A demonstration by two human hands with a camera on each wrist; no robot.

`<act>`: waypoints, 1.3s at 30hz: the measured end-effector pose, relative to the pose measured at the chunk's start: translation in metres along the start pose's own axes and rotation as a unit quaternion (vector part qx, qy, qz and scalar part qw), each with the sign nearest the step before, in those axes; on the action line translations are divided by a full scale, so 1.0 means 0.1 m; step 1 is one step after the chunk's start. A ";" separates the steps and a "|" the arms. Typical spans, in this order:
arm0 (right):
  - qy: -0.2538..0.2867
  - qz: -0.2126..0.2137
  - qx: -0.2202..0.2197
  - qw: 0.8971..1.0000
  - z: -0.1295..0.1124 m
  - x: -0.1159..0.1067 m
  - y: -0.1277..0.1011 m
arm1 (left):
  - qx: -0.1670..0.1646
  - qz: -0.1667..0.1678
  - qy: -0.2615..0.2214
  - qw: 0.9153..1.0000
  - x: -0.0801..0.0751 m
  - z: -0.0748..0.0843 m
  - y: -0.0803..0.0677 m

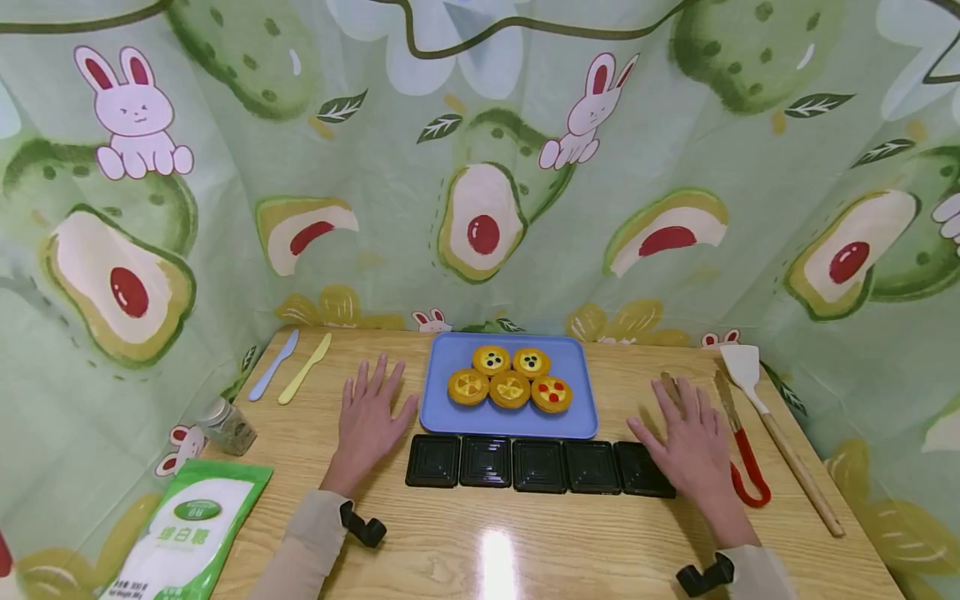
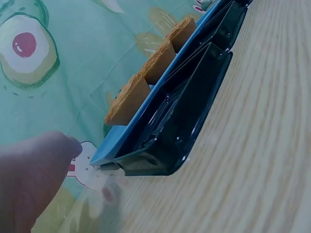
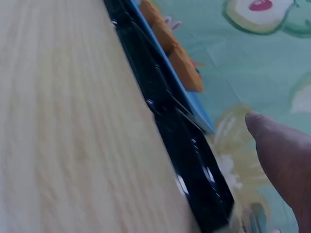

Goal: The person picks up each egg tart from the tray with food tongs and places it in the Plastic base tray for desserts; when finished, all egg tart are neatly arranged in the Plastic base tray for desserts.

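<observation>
My left hand [image 1: 371,429] lies flat with fingers spread, left of a blue tray [image 1: 437,421]. On the tray sit several egg tarts [image 1: 510,389], some topped with dark berries, some with yellow fruit slices, one with red pieces. Several small black square plastic trays [image 1: 486,461] stand in a row along its near edge. My right hand [image 1: 690,442], fingers also spread, overlaps the rightmost black tray and part of red-handled tongs [image 1: 750,467]. Each wrist view shows just a thumb, the left thumb [image 2: 39,165] and the right thumb [image 3: 282,155], beside the black trays, holding nothing.
A white spatula [image 1: 780,437] with a wooden handle lies at the right edge. Blue [image 1: 274,365] and yellow [image 1: 305,369] plastic knives lie back left. A glass shaker jar [image 1: 228,427] and a green-white sugar bag [image 1: 187,529] are on the left. A patterned curtain [image 1: 405,250] surrounds the table.
</observation>
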State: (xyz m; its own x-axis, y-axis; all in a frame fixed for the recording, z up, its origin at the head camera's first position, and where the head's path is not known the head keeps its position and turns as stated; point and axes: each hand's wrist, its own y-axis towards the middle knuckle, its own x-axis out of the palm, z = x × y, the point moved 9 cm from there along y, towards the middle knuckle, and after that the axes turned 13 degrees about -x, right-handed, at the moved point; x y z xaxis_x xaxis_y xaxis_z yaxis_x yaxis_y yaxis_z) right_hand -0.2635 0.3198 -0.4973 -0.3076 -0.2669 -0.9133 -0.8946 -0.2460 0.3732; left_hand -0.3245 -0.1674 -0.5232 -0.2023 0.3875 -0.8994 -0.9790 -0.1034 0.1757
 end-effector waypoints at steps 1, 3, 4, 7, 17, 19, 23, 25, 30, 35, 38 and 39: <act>0.006 0.000 0.007 1.000 0.05 -0.03 -0.01 | 0.002 -0.001 -0.002 1.000 0.01 0.00 0.01; 0.017 0.002 0.023 1.000 0.18 -0.07 -0.03 | 0.007 -0.001 -0.007 1.000 0.04 0.01 0.03; 0.023 0.003 0.031 0.999 0.25 -0.09 -0.05 | 0.010 -0.001 -0.009 1.000 0.05 0.01 0.04; 0.030 0.006 0.048 0.998 0.41 -0.15 -0.11 | 0.019 -0.006 -0.015 1.000 0.12 0.02 0.07; 0.004 -0.034 0.151 0.988 0.77 -0.04 -0.42 | 0.053 -0.058 -0.003 0.997 0.42 0.11 0.16; 0.000 -0.031 0.161 0.986 0.80 -0.03 -0.45 | 0.057 -0.066 0.000 0.996 0.47 0.12 0.19; -0.014 -0.027 0.171 0.985 0.83 -0.01 -0.50 | 0.071 -0.091 -0.010 0.993 0.55 0.15 0.22; -0.026 -0.026 0.174 0.984 0.84 0.00 -0.52 | 0.079 -0.100 -0.013 0.992 0.59 0.17 0.23; -0.043 -0.023 0.197 0.979 0.87 0.02 -0.58 | 0.101 -0.109 -0.016 0.989 0.65 0.22 0.28; -0.041 -0.024 0.216 0.975 0.89 0.03 -0.60 | 0.109 -0.113 -0.016 0.987 0.65 0.25 0.32; -0.040 -0.022 0.223 0.974 0.90 0.02 -0.59 | 0.113 -0.107 -0.018 0.988 0.63 0.25 0.34; -0.041 -0.020 0.224 0.974 0.90 0.02 -0.59 | 0.114 -0.105 -0.019 0.988 0.63 0.25 0.34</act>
State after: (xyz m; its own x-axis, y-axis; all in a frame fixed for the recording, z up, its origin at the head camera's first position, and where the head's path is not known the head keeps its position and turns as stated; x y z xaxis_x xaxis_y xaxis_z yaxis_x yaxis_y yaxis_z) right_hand -0.2404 0.4171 -0.5359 -0.2778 -0.1862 -0.9424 -0.9525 0.1810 0.2450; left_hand -0.3714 -0.1236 -0.5637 0.0089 0.4122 -0.9110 -0.9788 0.1898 0.0764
